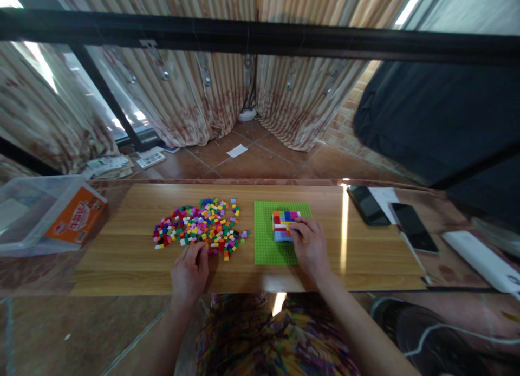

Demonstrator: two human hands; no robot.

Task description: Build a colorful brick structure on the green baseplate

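the brick build (283, 229) is sitting on the green baseplate (268, 252), right of the middle of the worktop (122, 257), between its far and near edges. it is lying just under and to the left of the right hand's fingertips, which are reaching over its right side. the fingers of the right hand (312, 247) are bending inward, thumb and forefinger almost meeting; whether they are pinching a brick i cannot tell. the left hand (190, 270) is hovering or resting at the near side of the loose bricks (199, 224), which are spreading over the worktop's left half. its fingers are curling, with thumb and forefinger drawing close together, and i cannot tell whether a brick is sitting between them. one phone (369, 205) is lying near the worktop's far right corner, and a clear plastic box (36, 219) is standing past its left edge.
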